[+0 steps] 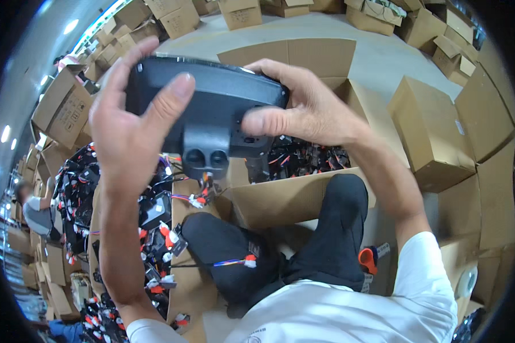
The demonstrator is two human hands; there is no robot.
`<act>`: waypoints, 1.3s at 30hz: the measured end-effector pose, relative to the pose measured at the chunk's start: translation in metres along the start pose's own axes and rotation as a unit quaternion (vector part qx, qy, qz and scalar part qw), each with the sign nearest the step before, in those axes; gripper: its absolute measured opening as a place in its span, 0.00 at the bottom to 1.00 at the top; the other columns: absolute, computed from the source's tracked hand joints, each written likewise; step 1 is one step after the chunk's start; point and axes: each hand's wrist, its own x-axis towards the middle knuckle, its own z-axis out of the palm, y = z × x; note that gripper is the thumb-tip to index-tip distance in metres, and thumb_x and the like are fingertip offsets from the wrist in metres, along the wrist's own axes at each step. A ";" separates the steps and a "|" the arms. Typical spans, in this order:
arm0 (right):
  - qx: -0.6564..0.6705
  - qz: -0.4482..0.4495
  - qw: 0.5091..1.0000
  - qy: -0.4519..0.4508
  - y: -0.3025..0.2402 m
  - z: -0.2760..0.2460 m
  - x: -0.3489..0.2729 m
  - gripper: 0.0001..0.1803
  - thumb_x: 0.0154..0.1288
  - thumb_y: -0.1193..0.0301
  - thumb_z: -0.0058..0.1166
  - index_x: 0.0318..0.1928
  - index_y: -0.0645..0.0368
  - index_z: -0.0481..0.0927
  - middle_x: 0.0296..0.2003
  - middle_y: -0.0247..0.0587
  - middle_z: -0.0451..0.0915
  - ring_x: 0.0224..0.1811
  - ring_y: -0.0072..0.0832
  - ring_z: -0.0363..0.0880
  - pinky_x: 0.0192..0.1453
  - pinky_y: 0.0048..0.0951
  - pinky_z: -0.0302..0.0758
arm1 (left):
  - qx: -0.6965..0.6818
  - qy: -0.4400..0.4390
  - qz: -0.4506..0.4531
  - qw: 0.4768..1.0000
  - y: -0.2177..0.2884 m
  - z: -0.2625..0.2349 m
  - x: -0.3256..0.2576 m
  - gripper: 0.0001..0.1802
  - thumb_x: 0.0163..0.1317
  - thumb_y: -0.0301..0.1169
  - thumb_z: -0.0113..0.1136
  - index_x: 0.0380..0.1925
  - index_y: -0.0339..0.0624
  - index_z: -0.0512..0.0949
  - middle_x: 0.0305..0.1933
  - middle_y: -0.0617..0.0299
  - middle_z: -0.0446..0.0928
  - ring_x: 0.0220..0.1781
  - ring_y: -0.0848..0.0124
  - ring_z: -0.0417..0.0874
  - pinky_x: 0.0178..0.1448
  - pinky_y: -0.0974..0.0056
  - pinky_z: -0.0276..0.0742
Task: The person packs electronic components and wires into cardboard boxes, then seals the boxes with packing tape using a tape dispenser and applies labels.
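Dark print and small pictograms (71,116) stand on the left carton (52,107), too small to make out. Faint print marks the two upper cartons (178,22) (241,16). A white sticker (459,127) sits on the right carton (426,134), its wording unclear. The white shirt (343,311) bears a short line of dark letters (257,334) and a round emblem (253,339).

cardboard boxes (240,15), far side | co-worker (40,215), far left | orange object (369,261), lower right, perhaps a tape dispenser
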 end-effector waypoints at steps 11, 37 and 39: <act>0.186 0.168 0.946 0.205 0.187 -0.155 -0.013 0.30 0.83 0.53 0.74 0.68 0.67 0.86 0.57 0.40 0.92 0.58 0.29 0.93 0.67 0.39 0.90 | -0.004 -0.421 -0.301 0.856 -0.192 0.142 0.001 0.17 0.74 0.25 0.75 0.61 0.34 0.89 0.32 0.69 0.87 0.31 0.81 0.87 0.39 0.68 0.84; 0.166 0.663 0.730 -0.020 0.557 -0.002 -0.195 0.36 0.83 0.42 0.69 0.67 0.63 0.85 0.60 0.45 0.89 0.59 0.33 0.88 0.59 0.42 0.88 | 0.321 -0.437 -0.158 0.825 -0.322 0.008 -0.097 0.30 0.70 0.38 0.81 0.66 0.31 0.86 0.70 0.43 0.85 0.75 0.42 0.84 0.78 0.43 0.79; 0.190 0.671 0.717 0.009 0.529 -0.003 -0.172 0.32 0.81 0.42 0.71 0.64 0.57 0.88 0.52 0.36 0.91 0.46 0.27 0.90 0.46 0.33 0.90 | 0.349 -0.403 -0.110 0.839 -0.304 0.007 -0.117 0.21 0.67 0.34 0.79 0.55 0.34 0.88 0.61 0.47 0.86 0.69 0.43 0.85 0.72 0.42 0.79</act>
